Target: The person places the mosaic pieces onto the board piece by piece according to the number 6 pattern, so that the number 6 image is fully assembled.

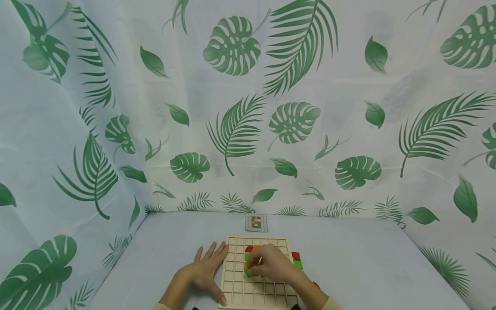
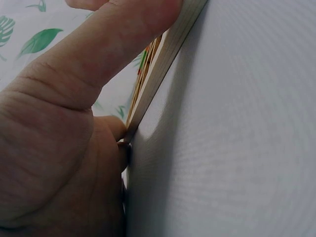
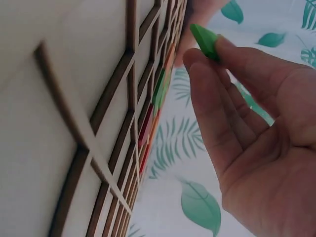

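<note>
A light wooden grid board (image 1: 237,297) lies on the table, its squares divided by raised strips. My right hand (image 1: 274,263) pinches a green tile (image 3: 206,41) between thumb and fingertips, just above the board in the right wrist view. Red, orange and green tiles sit in the upper middle squares, among them a red tile (image 1: 249,249) with a rounded corner; the right hand hides part of this group. At the board's left edge my left hand (image 1: 205,270) rests with fingers spread, the thumb and fingertips touching the edge.
A small card (image 1: 256,222) with a gridded coloured pattern lies behind the board. Beside the board's right edge are a red tile (image 1: 296,255) and a green tile (image 1: 298,264); another red piece (image 1: 316,285) shows by the right forearm. A leaf-printed curtain (image 1: 240,185) stands behind the table.
</note>
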A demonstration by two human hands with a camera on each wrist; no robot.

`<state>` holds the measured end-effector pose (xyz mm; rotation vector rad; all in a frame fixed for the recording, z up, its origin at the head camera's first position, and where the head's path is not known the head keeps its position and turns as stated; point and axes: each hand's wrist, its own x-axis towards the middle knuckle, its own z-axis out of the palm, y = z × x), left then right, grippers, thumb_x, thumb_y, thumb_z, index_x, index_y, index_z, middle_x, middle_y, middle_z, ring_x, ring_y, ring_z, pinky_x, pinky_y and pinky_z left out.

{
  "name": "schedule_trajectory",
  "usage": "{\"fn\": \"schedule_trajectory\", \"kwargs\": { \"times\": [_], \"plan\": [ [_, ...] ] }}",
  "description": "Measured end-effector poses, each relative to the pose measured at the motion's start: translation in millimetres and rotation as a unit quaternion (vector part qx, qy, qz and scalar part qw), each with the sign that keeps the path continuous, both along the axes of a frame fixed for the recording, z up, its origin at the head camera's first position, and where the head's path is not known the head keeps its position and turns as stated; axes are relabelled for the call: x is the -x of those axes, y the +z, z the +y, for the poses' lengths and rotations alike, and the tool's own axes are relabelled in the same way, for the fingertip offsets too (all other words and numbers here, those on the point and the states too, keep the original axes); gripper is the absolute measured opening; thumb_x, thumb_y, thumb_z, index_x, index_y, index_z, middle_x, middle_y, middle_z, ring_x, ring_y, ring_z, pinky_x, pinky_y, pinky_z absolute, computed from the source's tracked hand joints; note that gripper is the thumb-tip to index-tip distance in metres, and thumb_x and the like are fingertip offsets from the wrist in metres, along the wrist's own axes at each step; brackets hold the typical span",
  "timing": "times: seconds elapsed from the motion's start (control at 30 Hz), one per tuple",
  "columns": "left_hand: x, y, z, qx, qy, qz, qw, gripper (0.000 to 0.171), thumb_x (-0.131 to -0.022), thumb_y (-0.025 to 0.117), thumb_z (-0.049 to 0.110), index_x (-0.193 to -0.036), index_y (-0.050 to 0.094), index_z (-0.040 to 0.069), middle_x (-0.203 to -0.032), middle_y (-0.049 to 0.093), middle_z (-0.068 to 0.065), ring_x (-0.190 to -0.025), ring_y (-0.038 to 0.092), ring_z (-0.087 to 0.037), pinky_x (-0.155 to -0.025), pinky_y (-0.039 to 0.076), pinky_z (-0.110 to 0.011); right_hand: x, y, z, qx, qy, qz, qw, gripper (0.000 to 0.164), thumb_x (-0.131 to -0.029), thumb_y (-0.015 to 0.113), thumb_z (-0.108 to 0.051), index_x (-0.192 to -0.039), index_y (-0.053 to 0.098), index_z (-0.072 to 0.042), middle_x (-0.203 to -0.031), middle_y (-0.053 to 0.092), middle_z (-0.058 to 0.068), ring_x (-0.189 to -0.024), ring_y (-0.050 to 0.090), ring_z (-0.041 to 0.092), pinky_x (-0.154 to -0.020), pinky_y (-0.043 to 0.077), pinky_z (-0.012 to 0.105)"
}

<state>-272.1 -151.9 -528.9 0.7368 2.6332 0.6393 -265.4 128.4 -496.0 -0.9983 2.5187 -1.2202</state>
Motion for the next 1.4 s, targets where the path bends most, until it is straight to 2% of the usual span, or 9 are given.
{"fn": "schedule_trajectory", "kwargs": {
  "times": [0.23, 0.43, 0.67, 0.97, 1.2, 1.4],
  "plan": [
    [-0.5, -0.1, 0.2, 0.001, 0.001, -0.002, 1.0000, 0.151, -0.057, 0.093, 0.067, -0.168, 0.007, 0.011, -0.177, -0.001, -0.013, -0.162, -0.008, -0.042, -0.122, -0.010, -0.073, 3.5, -9.1, -5.0, -0.028, -0.018, 0.005, 0.999, 0.013, -0.085, 0.085, -0.011, -0.081, 0.075, -0.016, -0.075, 0.071, -0.012, -0.069, 0.062, -0.002, -0.064, 0.054, 0.020],
    [-1.7, 0.9, 0.7, 0.003, 0.005, -0.001, 1.0000, 0.151, -0.057, 0.093, 0.067, -0.168, 0.008, 0.011, -0.177, 0.000, -0.013, -0.162, -0.007, -0.042, -0.123, -0.010, -0.073, 3.2, -12.6, -7.1, -0.051, -0.039, 0.010, 0.998, 0.017, -0.084, 0.087, -0.013, -0.078, 0.073, -0.020, -0.071, 0.068, -0.016, -0.065, 0.060, -0.001, -0.061, 0.052, 0.019],
    [-1.1, 1.6, 1.2, 0.005, 0.006, -0.002, 1.0000, 0.151, -0.057, 0.093, 0.068, -0.168, 0.008, 0.011, -0.177, 0.000, -0.013, -0.162, -0.007, -0.041, -0.123, -0.009, -0.073, 0.5, -10.7, -8.0, -0.075, -0.035, 0.010, 0.997, 0.016, -0.083, 0.087, -0.013, -0.081, 0.072, -0.018, -0.071, 0.065, -0.014, -0.064, 0.055, -0.001, -0.060, 0.049, 0.020],
    [-1.1, 2.5, 1.1, 0.006, 0.005, -0.004, 1.0000, 0.150, -0.057, 0.093, 0.067, -0.168, 0.009, 0.011, -0.177, 0.001, -0.013, -0.162, -0.006, -0.041, -0.123, -0.009, -0.073, -2.9, -8.5, -10.8, -0.135, -0.029, 0.066, 0.988, 0.008, -0.082, 0.089, -0.018, -0.083, 0.081, -0.016, -0.074, 0.070, -0.017, -0.066, 0.055, -0.004, -0.061, 0.049, 0.018],
    [-1.1, 2.4, 1.2, 0.008, 0.007, -0.005, 0.9999, 0.151, -0.057, 0.093, 0.068, -0.168, 0.009, 0.011, -0.177, 0.001, -0.013, -0.162, -0.007, -0.041, -0.123, -0.009, -0.073, -5.2, -8.8, -12.0, -0.135, -0.017, 0.099, 0.986, 0.007, -0.081, 0.089, -0.015, -0.077, 0.084, -0.016, -0.070, 0.073, -0.016, -0.063, 0.057, -0.008, -0.059, 0.049, 0.015],
    [-0.9, 1.6, 1.6, 0.012, 0.008, 0.002, 0.9999, 0.152, -0.056, 0.093, 0.069, -0.168, 0.009, 0.011, -0.177, 0.002, -0.013, -0.162, -0.006, -0.041, -0.123, -0.008, -0.073, -4.7, -10.0, -12.1, -0.143, -0.008, 0.116, 0.983, 0.006, -0.081, 0.089, -0.016, -0.079, 0.084, -0.017, -0.072, 0.074, -0.016, -0.066, 0.058, -0.010, -0.060, 0.050, 0.013]
  ]
}}
